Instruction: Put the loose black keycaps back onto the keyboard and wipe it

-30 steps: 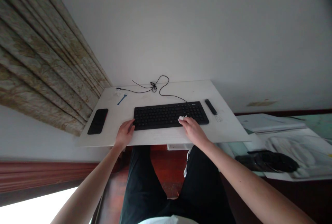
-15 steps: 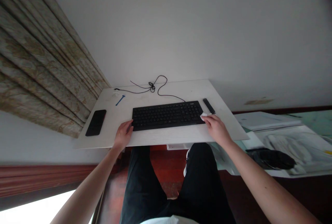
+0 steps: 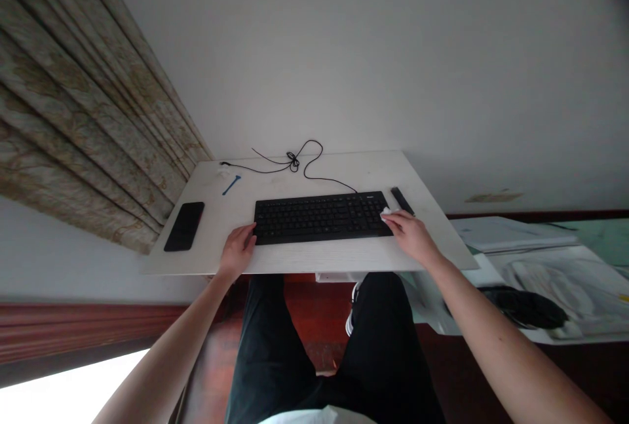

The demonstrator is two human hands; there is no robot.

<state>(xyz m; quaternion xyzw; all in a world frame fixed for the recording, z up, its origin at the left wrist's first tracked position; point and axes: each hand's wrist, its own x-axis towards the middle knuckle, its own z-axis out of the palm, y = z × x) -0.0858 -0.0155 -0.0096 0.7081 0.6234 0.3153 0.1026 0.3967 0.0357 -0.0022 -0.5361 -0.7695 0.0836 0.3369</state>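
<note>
A black keyboard (image 3: 322,217) lies flat on the white table (image 3: 314,258), its cable (image 3: 334,179) running from the back edge. At the keyboard's left end, my left hand (image 3: 238,250) holds the corner, with fingers on the side edge and the thumb near the front. My right hand (image 3: 410,234) is closed in a pinch on a small white wad (image 3: 386,212), tissue or cotton by its look. That wad rests against the number keys at the right end. Just beyond my right hand lies a narrow black bar-shaped object (image 3: 401,200).
A dark phone (image 3: 185,226) lies at the table's left side. Behind it are a blue thin-handled tool (image 3: 231,185) and a small whitish item (image 3: 223,171). A patterned curtain (image 3: 98,103) hangs at left; a lower surface with a black bag (image 3: 525,307) stands at right.
The view has shifted slightly, moving the table a little to the right in the picture. Against the keyboard, the right hand with the white wad has moved slightly left. The left hand stays at the corner.
</note>
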